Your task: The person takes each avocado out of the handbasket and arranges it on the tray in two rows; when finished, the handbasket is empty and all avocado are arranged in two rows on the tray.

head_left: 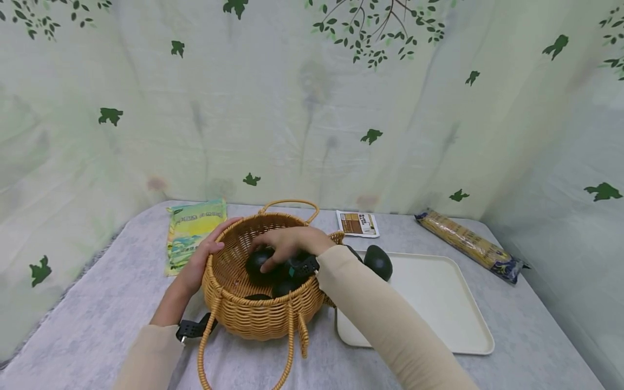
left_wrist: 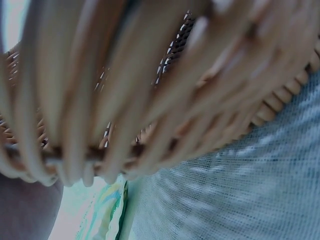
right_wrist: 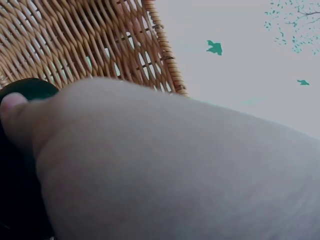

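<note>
Right hand point(head_left: 292, 242) curls over a dark avocado point(head_left: 258, 261) inside the basket point(head_left: 253, 317); left hand point(head_left: 202, 260) grips its rim at 9 o'clock.

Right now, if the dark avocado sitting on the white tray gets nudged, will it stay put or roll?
The avocado looks rounded and egg-shaped, so it would probably roll or wobble. The tray looks smooth and flat, offering little to stop it, though its raised rim should catch it. Its skin looks matt, so likely not slippery.
</note>
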The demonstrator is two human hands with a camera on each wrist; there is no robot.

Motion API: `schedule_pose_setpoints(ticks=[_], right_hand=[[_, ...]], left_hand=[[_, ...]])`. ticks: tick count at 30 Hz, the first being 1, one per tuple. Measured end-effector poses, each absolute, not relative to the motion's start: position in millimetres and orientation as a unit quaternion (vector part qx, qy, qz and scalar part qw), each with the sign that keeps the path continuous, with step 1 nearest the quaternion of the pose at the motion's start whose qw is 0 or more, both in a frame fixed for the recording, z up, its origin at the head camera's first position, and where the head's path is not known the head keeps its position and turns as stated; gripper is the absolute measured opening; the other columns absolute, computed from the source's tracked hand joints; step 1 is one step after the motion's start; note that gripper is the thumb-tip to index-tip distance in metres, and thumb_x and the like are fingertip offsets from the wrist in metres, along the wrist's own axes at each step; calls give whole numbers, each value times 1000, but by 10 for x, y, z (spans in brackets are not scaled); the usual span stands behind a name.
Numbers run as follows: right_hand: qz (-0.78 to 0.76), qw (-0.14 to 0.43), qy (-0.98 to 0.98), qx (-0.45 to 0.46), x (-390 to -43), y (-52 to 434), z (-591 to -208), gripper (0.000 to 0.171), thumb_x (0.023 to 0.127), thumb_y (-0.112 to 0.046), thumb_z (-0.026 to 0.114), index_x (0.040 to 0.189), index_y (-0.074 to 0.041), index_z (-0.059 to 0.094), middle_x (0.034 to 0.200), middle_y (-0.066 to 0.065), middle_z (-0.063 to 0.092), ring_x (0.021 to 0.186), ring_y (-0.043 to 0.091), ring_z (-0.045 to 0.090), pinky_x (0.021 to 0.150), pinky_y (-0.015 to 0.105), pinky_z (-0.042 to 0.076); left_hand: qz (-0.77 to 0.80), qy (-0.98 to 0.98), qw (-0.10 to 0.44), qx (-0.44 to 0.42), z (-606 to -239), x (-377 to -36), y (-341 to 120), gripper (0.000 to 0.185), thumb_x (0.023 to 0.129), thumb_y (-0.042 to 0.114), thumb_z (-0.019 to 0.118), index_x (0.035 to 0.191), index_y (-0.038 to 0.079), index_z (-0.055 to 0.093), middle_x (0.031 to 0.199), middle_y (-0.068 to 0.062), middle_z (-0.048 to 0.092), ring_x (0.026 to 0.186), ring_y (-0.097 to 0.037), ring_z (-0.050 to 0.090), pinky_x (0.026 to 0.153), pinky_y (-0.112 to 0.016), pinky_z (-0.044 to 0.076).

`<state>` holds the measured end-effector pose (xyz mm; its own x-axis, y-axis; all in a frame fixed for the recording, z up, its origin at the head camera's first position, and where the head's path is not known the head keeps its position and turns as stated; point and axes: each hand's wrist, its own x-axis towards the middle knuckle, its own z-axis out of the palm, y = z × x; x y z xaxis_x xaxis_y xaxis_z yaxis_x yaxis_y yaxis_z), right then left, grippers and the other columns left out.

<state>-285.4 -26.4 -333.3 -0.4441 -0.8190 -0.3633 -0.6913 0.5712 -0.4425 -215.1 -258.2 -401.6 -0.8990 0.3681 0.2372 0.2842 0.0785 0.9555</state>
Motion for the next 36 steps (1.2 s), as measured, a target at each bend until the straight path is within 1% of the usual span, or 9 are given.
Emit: schedule_pose_setpoints(ticks=[2, 7, 11, 15, 18, 21, 26, 30, 36], right_hand=[[-121, 273, 841, -451, -2854, -267, -3331, 56, 97, -38, 70, 148, -23, 53, 151, 1, 49, 137, 16, 48, 110, 33, 41], [-146, 267, 831, -465, -2849, -272, -3317, 57, 95, -39, 73, 145, -20, 57, 147, 2, 54, 131, 15, 53, 107, 32, 45], [-160, 266, 827, -468, -2843, -282, -3311, 54, 93, -41, 73, 142, -22, 61, 143, -2, 58, 129, 14, 55, 106, 30, 46], [-163, 254, 829, -471, -2844, -272, -3291, 52, 93, -44, 73, 141, -26, 62, 142, -6, 59, 129, 12, 55, 106, 30, 45], [-167, 244, 832, -469, -2839, -257, -3256, 52, 93, -45, 72, 141, -27, 63, 141, -6, 60, 129, 12, 56, 107, 31, 45], [-168, 231, 838, -465, -2826, -244, -3200, 51, 93, -47, 71, 140, -28, 63, 140, -6, 61, 128, 12, 56, 107, 32, 45], [-173, 206, 842, -468, -2808, -221, -3093, 51, 94, -48, 69, 140, -28, 63, 143, -6, 59, 130, 12, 54, 110, 34, 43], [-192, 210, 832, -477, -2787, -189, -3024, 52, 97, -44, 67, 144, -24, 60, 148, -4, 56, 135, 14, 51, 112, 35, 41], [-212, 222, 817, -488, -2737, -112, -2974, 51, 101, -40, 62, 150, -24, 55, 151, -2, 52, 137, 15, 49, 113, 36, 41]], left_hand=[[642, 733, 34, 222, -4022, -2151, -2582, 61, 103, 27, 27, 163, 18, 26, 160, -19, 30, 141, -48, 36, 100, -43, 50], [643, 733, 37, 221, -4026, -2141, -2596, 61, 104, 29, 27, 164, 19, 25, 159, -19, 30, 139, -43, 40, 100, -47, 49], [642, 734, 37, 219, -4044, -2137, -2603, 61, 104, 28, 27, 164, 19, 25, 158, -19, 31, 139, -43, 40, 100, -51, 49], [643, 733, 39, 219, -4066, -2151, -2597, 61, 104, 28, 27, 164, 18, 25, 159, -19, 30, 140, -44, 38, 99, -45, 50], [641, 734, 39, 219, -4058, -2148, -2590, 61, 104, 28, 27, 164, 18, 25, 159, -19, 30, 140, -41, 38, 99, -40, 50], [639, 735, 37, 222, -4037, -2134, -2582, 61, 104, 26, 26, 164, 18, 25, 159, -19, 30, 139, -33, 41, 99, -38, 49], [643, 731, 33, 227, -4003, -2133, -2583, 60, 104, 24, 26, 164, 17, 26, 159, -17, 31, 136, -18, 45, 99, -29, 49], [642, 731, 29, 228, -3990, -2150, -2586, 60, 104, 24, 26, 163, 17, 26, 158, -15, 32, 135, -13, 47, 100, -26, 48], [642, 732, 32, 229, -4019, -2164, -2595, 60, 104, 25, 25, 163, 17, 26, 158, -7, 34, 134, -11, 48, 101, -25, 48]])
